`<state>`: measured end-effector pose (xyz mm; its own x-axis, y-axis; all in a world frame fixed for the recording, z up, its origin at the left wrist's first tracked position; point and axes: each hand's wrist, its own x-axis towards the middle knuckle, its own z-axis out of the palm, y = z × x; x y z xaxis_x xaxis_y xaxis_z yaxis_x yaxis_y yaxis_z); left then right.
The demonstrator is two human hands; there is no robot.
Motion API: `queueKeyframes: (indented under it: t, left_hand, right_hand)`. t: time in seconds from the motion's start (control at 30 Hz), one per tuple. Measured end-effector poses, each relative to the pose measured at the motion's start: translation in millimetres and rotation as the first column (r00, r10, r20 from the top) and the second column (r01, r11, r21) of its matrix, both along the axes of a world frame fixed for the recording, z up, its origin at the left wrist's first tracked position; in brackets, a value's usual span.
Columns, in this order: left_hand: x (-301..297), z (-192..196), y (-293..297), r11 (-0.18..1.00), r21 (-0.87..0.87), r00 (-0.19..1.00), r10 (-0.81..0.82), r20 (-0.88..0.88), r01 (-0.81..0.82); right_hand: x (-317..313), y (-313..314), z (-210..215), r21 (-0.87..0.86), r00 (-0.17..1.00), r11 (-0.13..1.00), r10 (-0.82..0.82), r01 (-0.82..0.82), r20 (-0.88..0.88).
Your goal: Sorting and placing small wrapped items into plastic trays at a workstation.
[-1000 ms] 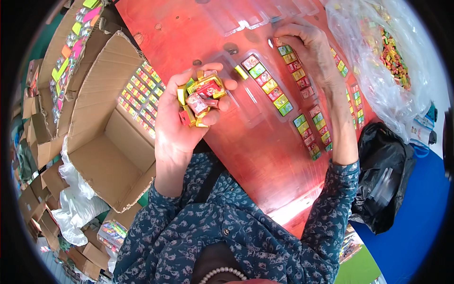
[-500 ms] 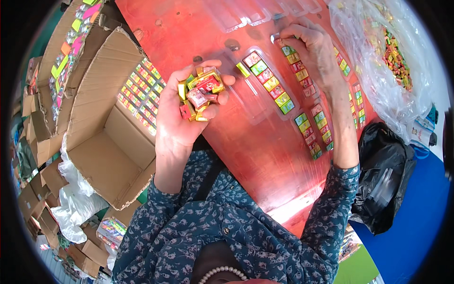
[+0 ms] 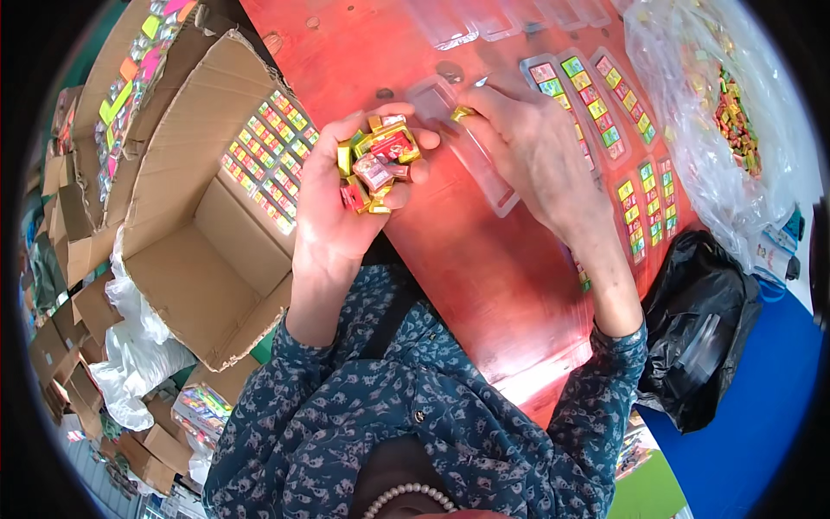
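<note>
You're apparently filling the near clear tray (image 3: pixel 477 164): left hand (image 3: pixel 337 203) cupping wrapped pieces (image 3: pixel 374 164), right hand (image 3: pixel 540 151) touching a gold piece (image 3: pixel 463 112), pinch unclear. Seating it is likely calling for alignment.

From where I stand I can't read a single word or number: the wrapped pieces (image 3: pixel 394 147) cupped in the left hand (image 3: pixel 340 203) carry printing, plainest on a red face and a pale pink one, but it is too small to make out. The same goes for the coloured faces in the filled strips (image 3: pixel 596 104) on the red worktop (image 3: pixel 450 251) and the rows (image 3: pixel 272 156) inside the cardboard box (image 3: pixel 216 268). The bright pack (image 3: pixel 204 413) low on the left is just as illegible.
</note>
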<state>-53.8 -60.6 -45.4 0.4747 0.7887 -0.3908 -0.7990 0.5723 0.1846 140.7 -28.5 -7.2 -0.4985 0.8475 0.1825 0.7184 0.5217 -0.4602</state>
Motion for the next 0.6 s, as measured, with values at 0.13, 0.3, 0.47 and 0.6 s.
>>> queueKeyframes:
  t: [0.13, 0.3, 0.47, 0.6]
  left_hand:
    - [4.4, -0.9, 1.1, 1.0, 0.021, 1.0, 0.002, 0.002, -0.002]
    - [5.7, -3.9, 3.2, 1.0, 0.019, 1.0, -0.009, -0.017, 0.009]
    - [5.2, -6.2, 2.5, 0.999, 0.042, 1.0, 0.001, -0.028, 0.0]
    - [7.5, -2.1, 3.0, 0.998, 0.069, 0.999, 0.003, -0.047, 0.0]
  right_hand:
    - [7.6, -9.2, 4.6, 0.018, 0.999, 0.998, 0.053, -0.053, 0.002]
    - [0.1, -18.3, 9.2, -0.102, 0.981, 0.988, 0.129, -0.114, 0.145]
    - [-1.5, -13.7, -0.8, -0.062, 0.992, 0.994, 0.091, -0.086, 0.083]
    - [0.4, -14.2, -11.6, -0.039, 0.998, 0.999, 0.022, -0.024, -0.053]
